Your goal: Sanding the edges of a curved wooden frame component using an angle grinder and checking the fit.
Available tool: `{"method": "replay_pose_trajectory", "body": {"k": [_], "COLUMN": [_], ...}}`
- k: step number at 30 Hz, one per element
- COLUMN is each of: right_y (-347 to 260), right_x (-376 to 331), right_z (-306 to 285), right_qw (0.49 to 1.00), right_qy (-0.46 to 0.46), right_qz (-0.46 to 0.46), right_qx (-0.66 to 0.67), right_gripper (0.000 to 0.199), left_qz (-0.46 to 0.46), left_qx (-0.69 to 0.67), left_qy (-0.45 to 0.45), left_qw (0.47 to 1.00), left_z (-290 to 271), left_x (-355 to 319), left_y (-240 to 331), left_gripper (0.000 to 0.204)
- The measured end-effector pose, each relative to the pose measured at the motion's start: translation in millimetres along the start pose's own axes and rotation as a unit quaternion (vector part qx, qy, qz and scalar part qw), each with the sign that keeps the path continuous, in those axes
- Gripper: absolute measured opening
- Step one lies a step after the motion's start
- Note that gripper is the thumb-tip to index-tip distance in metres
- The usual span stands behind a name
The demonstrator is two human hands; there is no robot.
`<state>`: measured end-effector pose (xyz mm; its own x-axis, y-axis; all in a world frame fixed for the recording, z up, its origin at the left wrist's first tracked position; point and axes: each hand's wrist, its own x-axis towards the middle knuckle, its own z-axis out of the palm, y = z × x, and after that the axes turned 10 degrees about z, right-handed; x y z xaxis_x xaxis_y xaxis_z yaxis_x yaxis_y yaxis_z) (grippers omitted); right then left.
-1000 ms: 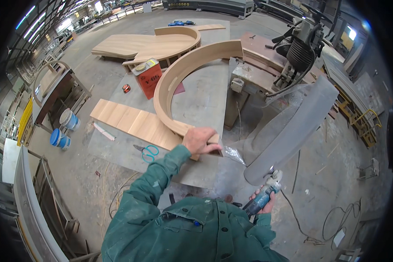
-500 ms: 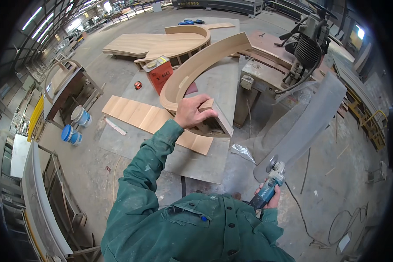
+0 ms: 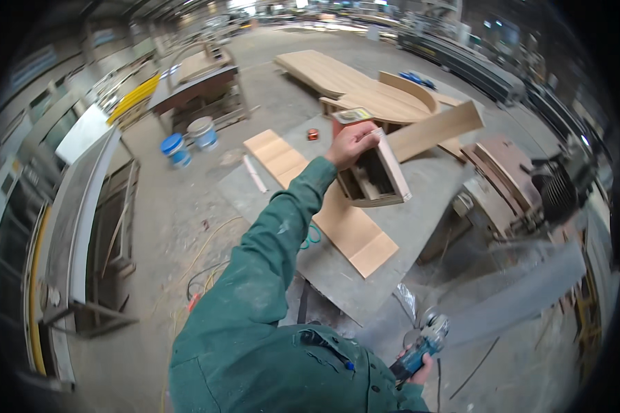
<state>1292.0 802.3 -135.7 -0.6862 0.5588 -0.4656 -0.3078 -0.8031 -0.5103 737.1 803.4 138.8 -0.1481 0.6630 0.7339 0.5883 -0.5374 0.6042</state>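
My left hand point(image 3: 353, 146) grips the end of a curved wooden frame point(image 3: 435, 132), its fingers over the top edge. That end is lifted and tilted toward me, so its hollow inside shows. Low on the right, my right hand point(image 3: 420, 372) is closed around the body of a blue angle grinder point(image 3: 420, 350), held close to my front with the disc end pointing away. Just behind my left hand stands a can point(image 3: 352, 115), mostly hidden. Beneath the frame, a long strip of jointed wood panel point(image 3: 355, 234) lies on the grey table sheet point(image 3: 310, 268).
A large rounded wooden panel point(image 3: 331, 74) lies at the back, with a red tape measure point(image 3: 313, 134) nearer. Two blue-and-white buckets point(image 3: 176, 150) stand left. A machine point(image 3: 510, 186) and draped plastic sheeting point(image 3: 523, 292) are at right. Teal scissors handles point(image 3: 311, 237) show by my sleeve.
My view has swung to the left, so the scene sits further right. The frame's held end has turned, showing more of its hollow inside. Both hands keep their holds.
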Motion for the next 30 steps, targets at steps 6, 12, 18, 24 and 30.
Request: {"method": "replay_pose_trajectory", "body": {"k": [6,12,18,24,30], "right_y": [-8.3,6.2,3.8,-17.1,-28.7], "right_x": [31.4,87.5,168.6,286.6,386.2], "right_z": [26.4,66.7,134.5,205.9,242.9], "right_qw": [0.986,0.958,0.891,0.725,0.505], "right_qy": [-0.013,0.037,0.035,0.172,0.304], "right_qz": [0.026,0.059,-0.058,-0.112,-0.08], "right_qx": [-0.162,-0.278,-0.449,-0.658,-0.804], "right_gripper": [0.055,0.05,0.052,0.065,0.075], "left_qz": [0.035,-0.02,-0.074,-0.064,-0.069], "left_qx": [-0.01,-0.069,-0.073,-0.086,-0.085], "left_qy": [0.097,0.155,0.128,0.118,0.112], "left_qw": [0.995,0.985,0.986,0.987,0.988], "left_z": [-52.7,-108.2,-170.7,-200.1,-233.0], "left_x": [-6.4,-24.8,-48.1,-55.6,-87.7], "left_y": [-28.3,-45.2,-69.3,-81.3,-105.0], "left_gripper": [0.051,0.057,0.086,0.084,0.092]}}
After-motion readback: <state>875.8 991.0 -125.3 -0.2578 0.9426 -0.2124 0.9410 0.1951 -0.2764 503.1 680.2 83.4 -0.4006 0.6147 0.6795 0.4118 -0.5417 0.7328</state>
